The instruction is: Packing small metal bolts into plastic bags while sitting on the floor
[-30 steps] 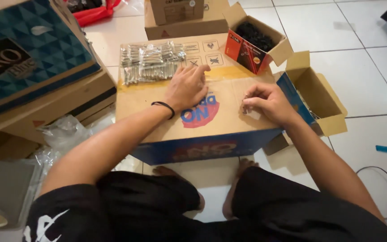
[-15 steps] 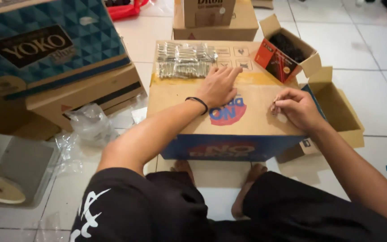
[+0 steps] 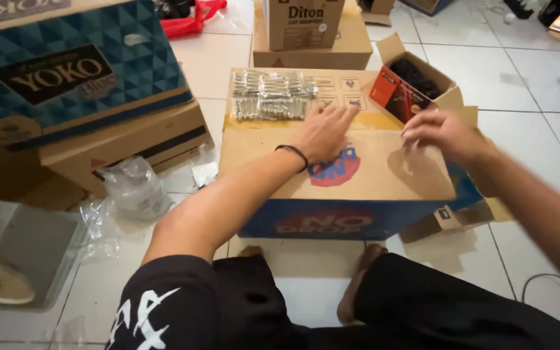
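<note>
Left hand (image 3: 324, 133) flat, released, on brown carton (image 3: 384, 175) (blue-sided); right hand (image 3: 445, 133) loosely released near small red box (image 3: 393, 96).

Large box (image 3: 384, 172) — matt brown cardboard, smooth top, glossy printed blue sides. Small parts (image 3: 268, 95) — bright shiny metal (laid in rows). Small open carton (image 3: 402, 97) — red printed card, dark matt contents. Bags (image 3: 134, 185) — clear crinkled plastic. Floor tiles (image 3: 513, 84) — pale, glossy. Wristband (image 3: 294, 153), black, matt.
</note>
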